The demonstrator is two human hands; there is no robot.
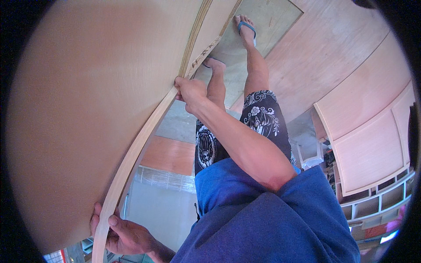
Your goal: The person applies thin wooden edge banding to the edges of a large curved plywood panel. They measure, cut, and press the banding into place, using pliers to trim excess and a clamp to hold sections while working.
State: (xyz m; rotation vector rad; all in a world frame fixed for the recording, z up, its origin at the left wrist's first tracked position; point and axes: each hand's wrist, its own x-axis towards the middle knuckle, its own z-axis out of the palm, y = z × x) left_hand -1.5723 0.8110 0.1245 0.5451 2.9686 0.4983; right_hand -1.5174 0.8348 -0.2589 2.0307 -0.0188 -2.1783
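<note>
A large plywood panel fills the left side, its broad face smooth and light brown. Along its edge runs a long pale wooden strip, which looks curved here. My left hand grips the strip low down, thumb on one side and fingertips showing on the other. Farther up, my right hand reaches across my body and closes on the strip near its far end, thumb against the panel side. Whether the strip is fixed to the panel, I cannot tell. Some of the right fingers are hidden.
Just past my right hand are a layered plywood edge and a narrow piece with dark marks. Plywood sheets lie on the floor at right. Framed panels stand beyond them. My sandalled foot rests on a greenish board.
</note>
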